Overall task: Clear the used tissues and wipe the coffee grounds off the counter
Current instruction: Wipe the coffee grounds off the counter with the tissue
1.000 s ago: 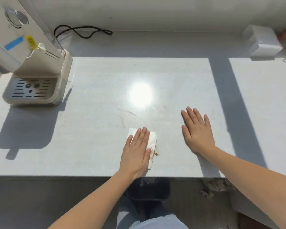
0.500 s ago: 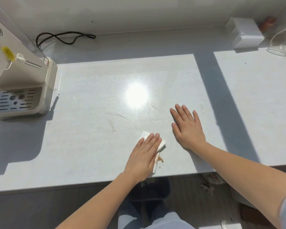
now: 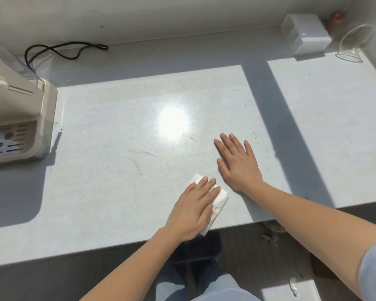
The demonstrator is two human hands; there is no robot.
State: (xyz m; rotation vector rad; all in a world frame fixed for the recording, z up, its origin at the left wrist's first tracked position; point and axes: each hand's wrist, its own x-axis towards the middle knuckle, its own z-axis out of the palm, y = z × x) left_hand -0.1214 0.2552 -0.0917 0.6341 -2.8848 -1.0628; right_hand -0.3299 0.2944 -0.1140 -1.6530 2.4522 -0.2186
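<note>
A folded white tissue (image 3: 220,199), stained brown along its right edge, lies near the front edge of the pale counter (image 3: 109,192). My left hand (image 3: 193,208) presses flat on top of it, fingers together, hiding most of it. My right hand (image 3: 237,162) rests palm down on the counter just right of it, fingers spread, holding nothing. Faint brown coffee smears (image 3: 139,166) streak the counter left of my hands, with a small ring mark (image 3: 254,135) to the right.
A beige coffee machine (image 3: 15,127) with a drip tray stands at the left; its black cord (image 3: 63,51) loops along the back wall. A white box (image 3: 306,35) and an overturned clear glass (image 3: 354,44) sit at the back right. A dark bin (image 3: 195,248) is below the counter edge.
My left hand has slid the tissue right and toward the front edge, turning it. The loose brown crumbs beside it are gone from sight. The view has shifted right.
</note>
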